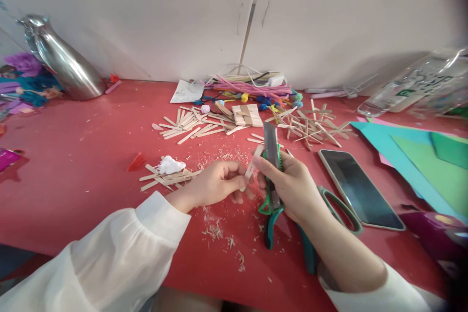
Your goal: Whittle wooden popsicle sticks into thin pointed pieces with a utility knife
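My left hand [226, 180] pinches the lower end of a pale wooden craft stick [250, 169] between thumb and fingers. My right hand [292, 180] is closed around a utility knife [271, 144] with a broad grey blade and green parts, its blade end pointing away from me. The right thumb rests against the stick's upper end, beside the knife. Under the right hand lie teal-handled pliers [270, 231], their jaws hidden. Wood shavings [214, 229] are scattered around and below both hands.
Craft sticks carrying a white lump [171, 165] lie left of my hands. Loose sticks [190, 124] and pipe cleaners [252, 87] spread along the back. A phone [361, 190], scissors handle [341, 209] and coloured paper [420, 156] lie right. A steel jug [69, 63] stands back left.
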A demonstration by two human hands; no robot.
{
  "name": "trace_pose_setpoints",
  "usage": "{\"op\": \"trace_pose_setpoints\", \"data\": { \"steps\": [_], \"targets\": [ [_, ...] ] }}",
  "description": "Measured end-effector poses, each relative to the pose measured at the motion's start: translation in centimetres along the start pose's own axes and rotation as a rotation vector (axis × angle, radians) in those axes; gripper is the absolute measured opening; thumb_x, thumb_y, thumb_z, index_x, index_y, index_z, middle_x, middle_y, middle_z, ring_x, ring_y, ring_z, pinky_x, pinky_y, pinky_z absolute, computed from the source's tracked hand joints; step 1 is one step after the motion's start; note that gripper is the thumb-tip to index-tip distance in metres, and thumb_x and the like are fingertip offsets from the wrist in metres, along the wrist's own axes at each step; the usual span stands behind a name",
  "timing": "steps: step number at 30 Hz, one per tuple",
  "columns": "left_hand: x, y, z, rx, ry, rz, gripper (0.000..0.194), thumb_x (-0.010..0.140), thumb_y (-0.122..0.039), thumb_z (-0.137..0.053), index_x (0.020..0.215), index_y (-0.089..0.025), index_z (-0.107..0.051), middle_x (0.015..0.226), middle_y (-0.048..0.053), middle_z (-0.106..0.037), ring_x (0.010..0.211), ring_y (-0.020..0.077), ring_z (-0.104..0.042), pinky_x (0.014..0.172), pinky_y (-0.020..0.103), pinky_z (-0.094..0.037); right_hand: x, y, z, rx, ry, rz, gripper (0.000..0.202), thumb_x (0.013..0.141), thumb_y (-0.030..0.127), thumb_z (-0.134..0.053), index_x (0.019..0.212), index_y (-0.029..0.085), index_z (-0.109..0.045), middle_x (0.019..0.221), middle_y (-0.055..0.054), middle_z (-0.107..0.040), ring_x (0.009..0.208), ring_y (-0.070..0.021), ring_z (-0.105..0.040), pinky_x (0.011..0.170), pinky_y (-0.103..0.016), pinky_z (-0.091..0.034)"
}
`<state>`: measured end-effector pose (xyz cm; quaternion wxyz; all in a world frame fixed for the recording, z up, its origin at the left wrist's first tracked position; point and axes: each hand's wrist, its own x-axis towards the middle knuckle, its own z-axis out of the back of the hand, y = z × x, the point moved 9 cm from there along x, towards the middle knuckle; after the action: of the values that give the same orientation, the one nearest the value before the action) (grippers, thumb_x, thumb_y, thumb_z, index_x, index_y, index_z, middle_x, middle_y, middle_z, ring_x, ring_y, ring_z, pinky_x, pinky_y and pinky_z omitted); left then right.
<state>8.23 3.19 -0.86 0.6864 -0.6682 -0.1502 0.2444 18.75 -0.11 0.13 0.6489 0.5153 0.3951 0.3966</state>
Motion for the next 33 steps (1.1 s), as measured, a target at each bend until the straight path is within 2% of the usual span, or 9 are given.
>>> {"op": "trace_pose_setpoints", "data": {
  "steps": [5, 9, 17, 26, 33],
  "targets": [
    [-0.1, -0.5, 3.1, 0.094, -0.328, -0.045, 0.016, 0.084, -0.025, -0.050, 0.073, -0.015, -0.053, 0.072, 0.003, -0.065, 0.055, 0.0072, -0.056, 0.056, 0.020, -0.046, -0.6, 1.5, -0.5, -0.403, 0.027, 0.164, 0.020, 0.083, 0.041, -0.043, 0.076, 0.022, -0.042, 0.045, 0.008, -0.044, 0.037, -0.0096, -0.040, 0.040, -0.022, -0.032],
    [-0.5, -0.8, 4.3, 0.136, -0.444, -0.088, 0.018, 0.084, -0.027, -0.049, 0.070, -0.015, -0.050, 0.070, 0.002, -0.063, 0.058, 0.0083, -0.058, 0.056, 0.020, -0.046, -1.5, 2.7, -1.5, -0.661, 0.083, 0.289, 0.015, 0.083, 0.034, -0.038, 0.073, 0.023, -0.040, 0.048, 0.006, -0.043, 0.040, -0.0111, -0.041, 0.044, -0.024, -0.032],
    [-0.7, -1.3, 4.5, 0.282, -0.475, -0.169, 0.020, 0.086, -0.030, -0.046, 0.074, -0.015, -0.053, 0.062, -0.001, -0.057, 0.054, 0.0086, -0.055, 0.054, 0.020, -0.042, -2.3, 2.2, -2.5, -0.777, 0.175, 0.264, 0.012, 0.083, 0.030, -0.033, 0.074, 0.024, -0.036, 0.053, 0.003, -0.049, 0.045, -0.0145, -0.049, 0.047, -0.025, -0.033],
    [-0.9, -1.4, 4.5, 0.389, -0.494, -0.189, 0.021, 0.087, -0.030, -0.044, 0.073, -0.016, -0.053, 0.061, -0.002, -0.055, 0.058, 0.0098, -0.056, 0.056, 0.021, -0.042, -2.4, 1.9, -2.8, -0.786, 0.198, 0.228, 0.011, 0.084, 0.030, -0.032, 0.078, 0.022, -0.038, 0.058, -0.002, -0.057, 0.051, -0.0169, -0.055, 0.049, -0.026, -0.035],
    [-0.9, -1.6, 4.5, 0.393, -0.515, -0.202, 0.021, 0.086, -0.029, -0.044, 0.072, -0.017, -0.053, 0.060, -0.002, -0.056, 0.056, 0.0100, -0.056, 0.055, 0.021, -0.042, -2.3, 1.8, -2.8, -0.806, 0.167, 0.241, 0.012, 0.083, 0.029, -0.032, 0.075, 0.023, -0.037, 0.056, -0.001, -0.056, 0.048, -0.0167, -0.054, 0.047, -0.026, -0.034]
  ]
}}
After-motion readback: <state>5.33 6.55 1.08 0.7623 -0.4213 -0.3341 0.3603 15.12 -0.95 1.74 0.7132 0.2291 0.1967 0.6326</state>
